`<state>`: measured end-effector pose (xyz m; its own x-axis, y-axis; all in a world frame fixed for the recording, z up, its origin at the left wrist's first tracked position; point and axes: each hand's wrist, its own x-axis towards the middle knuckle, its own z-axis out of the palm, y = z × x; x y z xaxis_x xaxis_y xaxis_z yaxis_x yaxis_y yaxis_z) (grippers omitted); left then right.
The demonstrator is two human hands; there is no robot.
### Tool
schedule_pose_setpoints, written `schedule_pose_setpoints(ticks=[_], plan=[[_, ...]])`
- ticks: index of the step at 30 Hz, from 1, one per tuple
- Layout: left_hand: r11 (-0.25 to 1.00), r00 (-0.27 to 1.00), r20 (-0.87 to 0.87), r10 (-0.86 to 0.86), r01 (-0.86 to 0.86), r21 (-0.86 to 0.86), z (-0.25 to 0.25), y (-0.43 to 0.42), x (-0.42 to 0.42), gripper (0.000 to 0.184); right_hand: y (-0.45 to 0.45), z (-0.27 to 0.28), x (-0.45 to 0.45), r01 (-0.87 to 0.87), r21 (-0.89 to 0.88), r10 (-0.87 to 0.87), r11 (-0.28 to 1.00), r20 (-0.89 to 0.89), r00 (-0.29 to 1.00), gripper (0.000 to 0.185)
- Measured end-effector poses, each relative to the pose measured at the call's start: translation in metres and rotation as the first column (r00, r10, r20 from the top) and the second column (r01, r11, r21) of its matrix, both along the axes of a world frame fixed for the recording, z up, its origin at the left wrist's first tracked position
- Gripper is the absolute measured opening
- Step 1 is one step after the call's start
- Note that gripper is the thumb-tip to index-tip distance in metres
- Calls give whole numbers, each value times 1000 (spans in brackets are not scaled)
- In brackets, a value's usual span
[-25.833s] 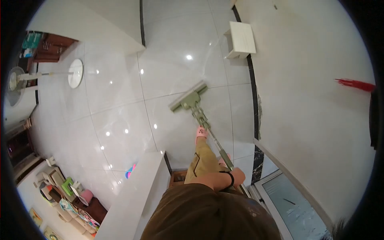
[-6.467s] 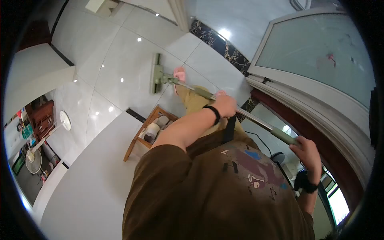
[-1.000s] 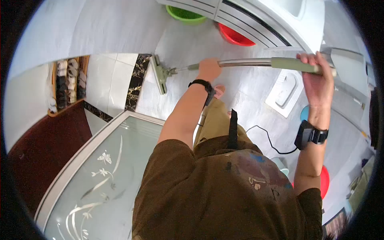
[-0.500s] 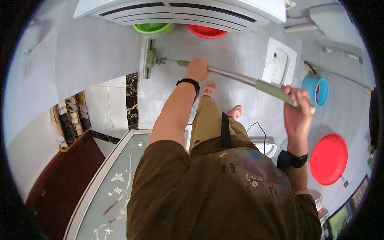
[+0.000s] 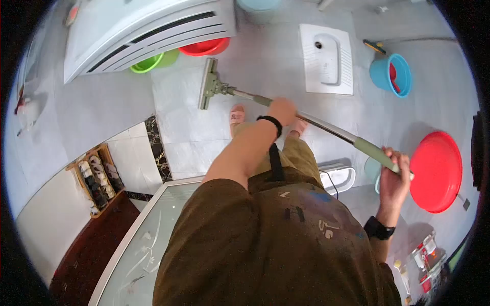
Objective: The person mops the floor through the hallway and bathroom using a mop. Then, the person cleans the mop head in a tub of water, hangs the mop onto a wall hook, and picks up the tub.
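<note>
Closest is the brown shirt (image 5: 275, 239), with both bare forearms reaching out past it. The right hand (image 5: 395, 178), nearer than the squat toilet (image 5: 311, 76) and to its right, has its fingers wrapped round the green grip at the upper end of the mop (image 5: 332, 130). The left hand (image 5: 282, 111), nearer than the toilet and to its left, is closed round the pole lower down, just above the short green sleeve. The mop slants between them, its green head (image 5: 207, 84) on the grey floor (image 5: 189, 122), left of the toilet and well apart from it.

Nearer than the toilet are two feet in pink slippers (image 5: 237, 115), a white tray (image 5: 347, 178) with a dark cord across it and, to the right, a large red basin (image 5: 436, 171). Beside the right wrist is what may be a pale tub (image 5: 372, 168), mostly hidden. The glass door (image 5: 148, 245) and shoe rack (image 5: 97, 178) lie nearer and to the left. A blue bucket (image 5: 381, 75) stands right of the toilet; left of it, a green basin (image 5: 153, 64) and a smaller red basin (image 5: 204, 47) show under the white cabinet's (image 5: 153, 30) edge.
</note>
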<state>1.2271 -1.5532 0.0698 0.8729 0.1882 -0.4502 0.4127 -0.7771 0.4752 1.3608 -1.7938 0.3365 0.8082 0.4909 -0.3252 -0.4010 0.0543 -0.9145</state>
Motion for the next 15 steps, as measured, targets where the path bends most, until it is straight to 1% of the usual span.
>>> schedule_pose_setpoints(ticks=[1,3,5,7,8,9,10,11,12,13,14,15], plan=[[999,998,46,-46,46,7,-1,-27,27,13,-30,7,19,16,0,-16,1000,4,1000,16],[994,984,179,12,7,-105,-15,-87,79,14,-86,27,54,115,-71,-108,991,90,990,19],[984,967,252,21,25,-177,15,-127,128,15,-124,60,83,154,-91,-145,984,93,985,21],[965,958,282,50,26,-261,43,-149,171,16,-149,88,114,161,-34,-151,986,197,969,22],[961,951,300,77,10,-277,52,-157,189,16,-150,101,123,149,-30,-140,988,201,970,22],[955,943,316,107,-10,-295,59,-163,203,16,-148,113,131,177,-70,-152,982,277,949,23],[957,931,345,115,-11,-288,64,-167,213,15,-145,120,138,203,-108,-153,973,351,924,23],[960,919,372,128,-20,-280,68,-166,218,15,-147,123,146,173,-108,-125,979,349,929,23],[958,918,364,156,-51,-282,72,-166,217,15,-152,125,154,136,-36,-113,990,381,918,24],[956,922,356,151,-44,-291,75,-165,214,15,-143,124,152,99,38,-105,994,408,907,24],[954,925,349,147,-39,-297,77,-159,206,15,-133,121,148,134,95,-162,986,425,891,22],[954,923,345,170,-66,-293,79,-152,191,15,-128,118,149,109,98,-140,989,420,897,22]])
